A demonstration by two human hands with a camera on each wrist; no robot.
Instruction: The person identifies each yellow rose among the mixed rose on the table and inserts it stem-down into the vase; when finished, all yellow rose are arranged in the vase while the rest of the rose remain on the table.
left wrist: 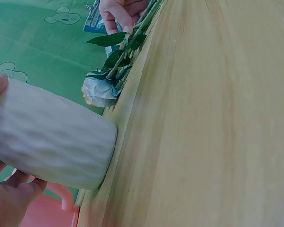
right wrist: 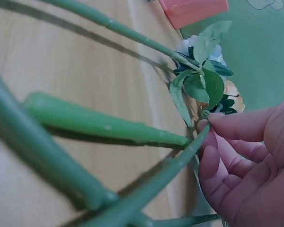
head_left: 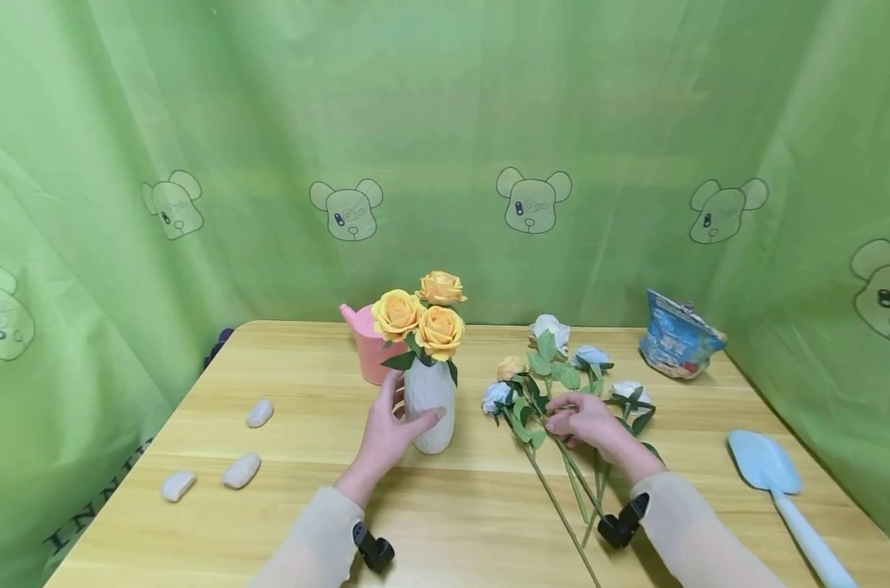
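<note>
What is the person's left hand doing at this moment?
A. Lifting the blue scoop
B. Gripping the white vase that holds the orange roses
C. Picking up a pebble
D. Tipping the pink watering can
B: the left hand wraps round the white vase standing on the table, with the orange roses in it.

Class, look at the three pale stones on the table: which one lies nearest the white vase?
The stone farthest back, alone. It lies closest to the white vase held by the left hand; the other two stones sit nearer the front-left edge.

Orange roses (head_left: 421, 314), ribbed white vase (head_left: 430, 408)
</note>
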